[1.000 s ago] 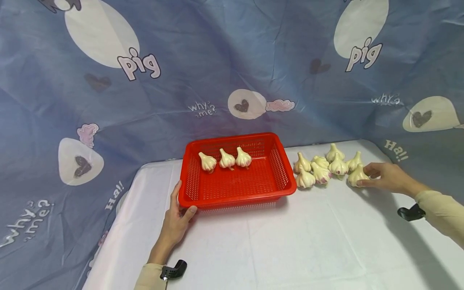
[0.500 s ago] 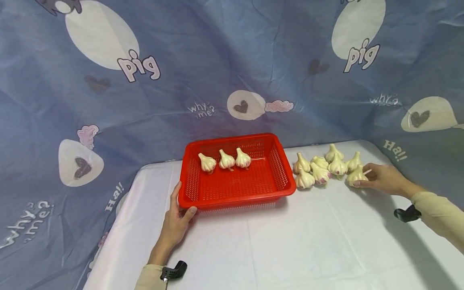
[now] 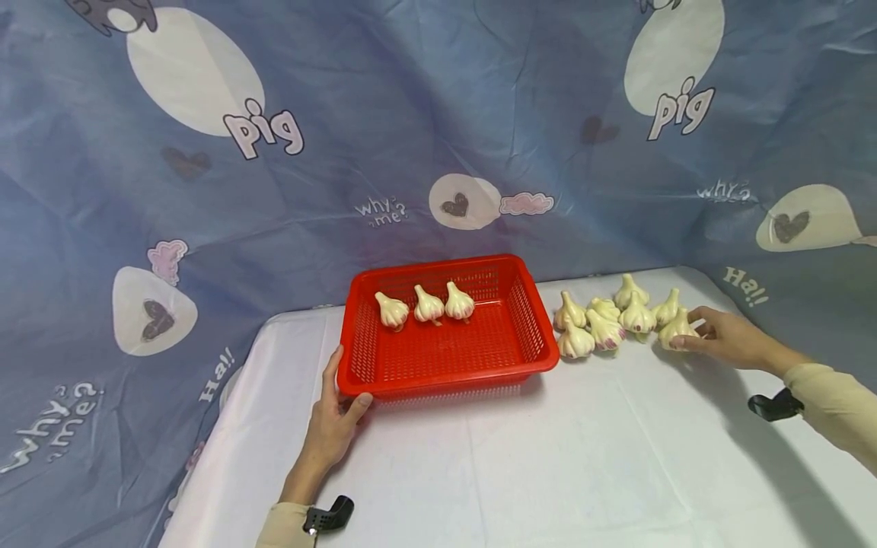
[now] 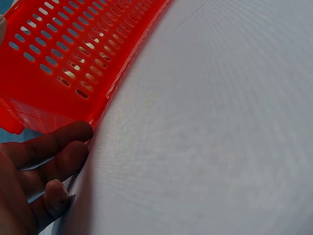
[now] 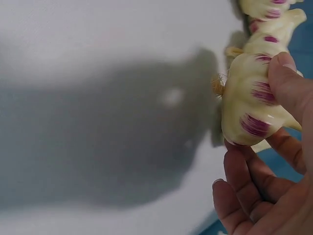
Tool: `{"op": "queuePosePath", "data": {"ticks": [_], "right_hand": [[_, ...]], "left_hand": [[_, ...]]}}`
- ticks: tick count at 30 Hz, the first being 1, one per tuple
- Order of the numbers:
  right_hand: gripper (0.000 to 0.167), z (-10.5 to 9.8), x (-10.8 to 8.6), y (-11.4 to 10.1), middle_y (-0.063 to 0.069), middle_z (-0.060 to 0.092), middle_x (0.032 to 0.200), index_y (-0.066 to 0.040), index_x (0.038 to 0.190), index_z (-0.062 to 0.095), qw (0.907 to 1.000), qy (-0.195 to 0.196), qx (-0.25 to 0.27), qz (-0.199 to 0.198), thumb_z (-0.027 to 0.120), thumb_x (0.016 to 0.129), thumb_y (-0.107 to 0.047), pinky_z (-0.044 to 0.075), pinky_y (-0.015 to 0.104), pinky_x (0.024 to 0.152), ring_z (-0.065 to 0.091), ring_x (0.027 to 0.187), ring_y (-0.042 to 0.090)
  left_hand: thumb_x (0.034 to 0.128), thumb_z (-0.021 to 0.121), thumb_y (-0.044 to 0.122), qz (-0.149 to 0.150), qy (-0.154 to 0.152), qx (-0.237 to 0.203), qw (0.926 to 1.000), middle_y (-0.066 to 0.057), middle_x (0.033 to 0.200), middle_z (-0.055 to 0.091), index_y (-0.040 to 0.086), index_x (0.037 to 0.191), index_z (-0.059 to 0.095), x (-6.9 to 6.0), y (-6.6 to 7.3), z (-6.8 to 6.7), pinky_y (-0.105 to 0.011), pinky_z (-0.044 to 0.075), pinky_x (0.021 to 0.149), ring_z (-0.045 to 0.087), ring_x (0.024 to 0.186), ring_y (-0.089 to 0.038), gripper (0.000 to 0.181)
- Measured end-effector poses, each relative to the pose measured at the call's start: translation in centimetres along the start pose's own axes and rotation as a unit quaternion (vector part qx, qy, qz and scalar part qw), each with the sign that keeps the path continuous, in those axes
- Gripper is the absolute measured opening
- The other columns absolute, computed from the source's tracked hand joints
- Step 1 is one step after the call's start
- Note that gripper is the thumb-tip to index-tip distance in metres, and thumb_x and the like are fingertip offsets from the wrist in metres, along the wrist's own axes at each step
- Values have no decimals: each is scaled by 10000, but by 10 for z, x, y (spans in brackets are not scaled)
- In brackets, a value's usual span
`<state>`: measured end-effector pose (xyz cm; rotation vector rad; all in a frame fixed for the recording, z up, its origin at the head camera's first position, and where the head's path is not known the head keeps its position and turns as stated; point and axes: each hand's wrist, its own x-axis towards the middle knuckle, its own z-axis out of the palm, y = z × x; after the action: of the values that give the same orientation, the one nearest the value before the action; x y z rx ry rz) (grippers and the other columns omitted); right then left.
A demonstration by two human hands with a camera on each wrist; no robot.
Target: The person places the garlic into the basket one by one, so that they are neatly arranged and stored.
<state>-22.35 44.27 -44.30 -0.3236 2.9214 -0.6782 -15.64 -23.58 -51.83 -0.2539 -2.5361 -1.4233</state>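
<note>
The basket (image 3: 445, 354) sits on the worktop (image 3: 479, 472), just right of the left fingers (image 3: 331, 374), which touch its near left corner. Inside it, ahead and to the right of those fingers, three garlic bulbs (image 3: 428, 306) lie in a row toward the far wall. Another bulb (image 3: 674, 333) is between the right fingers (image 3: 700, 313); left of these, seven more bulbs (image 3: 606, 329) cluster on the worktop (the leftmost just beside the basket). Beyond both sets of fingers hangs a fabric backdrop (image 3: 384, 152).
</note>
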Motion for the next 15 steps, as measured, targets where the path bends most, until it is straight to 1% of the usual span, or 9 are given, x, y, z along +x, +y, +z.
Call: {"op": "queuePosePath", "data": {"ticks": [4, 6, 9, 11, 13, 15], "right_hand": [[570, -13, -2, -10, 242, 780, 1023, 46, 1346, 541, 9999, 78, -125, -48, 749, 995, -352, 577, 547, 795, 745, 954, 423], [597, -21, -3, -16, 254, 775, 1027, 74, 1373, 528, 9998, 101, -158, -118, 739, 1003, -343, 573, 581, 804, 740, 965, 441], [598, -34, -1, -27, 245, 772, 1033, 84, 1404, 515, 9994, 160, -210, -236, 722, 1017, -323, 573, 563, 775, 734, 953, 433], [588, -40, 1, -35, 250, 764, 1053, 72, 1419, 506, 9990, 225, -239, -306, 716, 1021, -307, 571, 543, 766, 728, 965, 434], [570, -45, 3, -42, 248, 760, 1067, 45, 1429, 499, 9988, 267, -229, -347, 712, 1024, -296, 562, 520, 759, 724, 973, 433], [574, -48, 3, -49, 266, 749, 1092, 24, 1442, 485, 9988, 254, -213, -354, 707, 1027, -305, 558, 537, 765, 714, 995, 453]], "left_hand": [[988, 726, 240, -26, -7, 60, 10000, -157, 1615, 511, 419, 1700, 96, 0, 1, 0, -546, 544, 1005, 655, 1319, -371, 967], [987, 728, 237, -41, -14, 69, 10000, -157, 1615, 511, 419, 1699, 96, -1, 1, -1, -489, 556, 993, 656, 1318, -369, 970], [985, 727, 232, -51, -4, 81, 10000, -162, 1608, 518, 418, 1699, 99, -1, 1, -1, -415, 572, 955, 665, 1302, -370, 969], [986, 725, 233, -43, 14, 88, 10000, -163, 1603, 523, 418, 1699, 101, -1, 0, 0, -411, 575, 949, 667, 1298, -371, 966], [988, 722, 243, -48, 24, 86, 9999, -156, 1610, 517, 423, 1698, 102, -1, 0, 0, -431, 568, 962, 660, 1309, -370, 959], [990, 719, 255, -62, 15, 85, 9999, -150, 1617, 510, 429, 1696, 101, 0, -1, 1, -444, 566, 967, 654, 1318, -370, 954]]}}
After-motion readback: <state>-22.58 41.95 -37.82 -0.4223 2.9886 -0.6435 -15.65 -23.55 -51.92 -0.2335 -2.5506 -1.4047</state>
